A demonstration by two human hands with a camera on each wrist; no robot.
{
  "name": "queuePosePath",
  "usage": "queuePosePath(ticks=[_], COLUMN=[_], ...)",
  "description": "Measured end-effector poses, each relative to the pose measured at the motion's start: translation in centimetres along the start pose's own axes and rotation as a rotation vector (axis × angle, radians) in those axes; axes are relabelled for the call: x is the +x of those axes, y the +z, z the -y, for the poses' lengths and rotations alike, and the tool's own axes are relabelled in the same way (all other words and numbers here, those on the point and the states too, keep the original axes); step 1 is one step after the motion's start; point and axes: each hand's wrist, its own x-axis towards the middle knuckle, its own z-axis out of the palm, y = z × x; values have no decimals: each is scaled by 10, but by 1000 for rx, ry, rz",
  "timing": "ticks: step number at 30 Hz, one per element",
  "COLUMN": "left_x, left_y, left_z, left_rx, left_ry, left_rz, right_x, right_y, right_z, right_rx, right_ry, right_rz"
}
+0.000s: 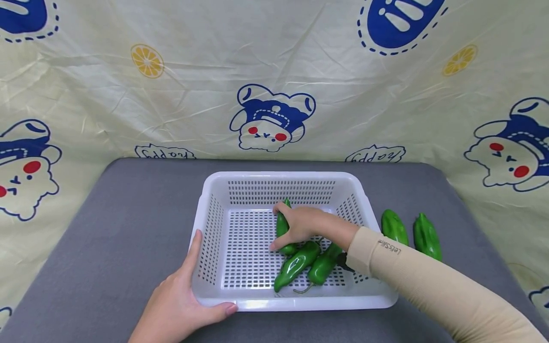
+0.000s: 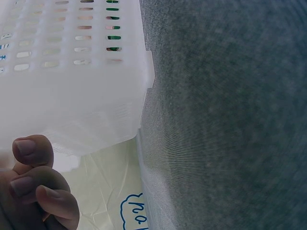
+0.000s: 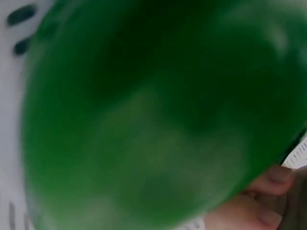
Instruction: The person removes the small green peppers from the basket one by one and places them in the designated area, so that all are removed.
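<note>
A white perforated plastic basket sits on the grey table. At its near left corner my left hand holds the rim, thumb along the front edge. Curled fingers show beside the basket's outer wall in the left wrist view. Inside the basket my right hand grips a long green pepper between thumb and fingers. Close to that hand lie two more green peppers, one glossy and one with a curved stem. A blurred green pepper fills most of the right wrist view.
Two green peppers, one nearer the basket and one farther right, lie on the table beyond the basket's right side. A cream printed sheet hangs behind and around the table.
</note>
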Motion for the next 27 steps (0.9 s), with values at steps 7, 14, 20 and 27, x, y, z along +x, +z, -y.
queuePosePath(ticks=[7, 14, 20, 27], left_x=[-1, -1, 0, 0], left_y=[0, 0, 0, 0], left_z=[0, 0, 0, -1], left_rx=[-6, -7, -6, -3], left_ry=[12, 11, 2, -12], left_rz=[-13, -13, -6, 4], right_x=[4, 6, 6, 9], right_y=[2, 3, 4, 6], right_z=[-2, -3, -5, -7], right_rx=[26, 49, 66, 72], right_ry=[-50, -47, -66, -82], right_rz=[-14, -19, -19, -21])
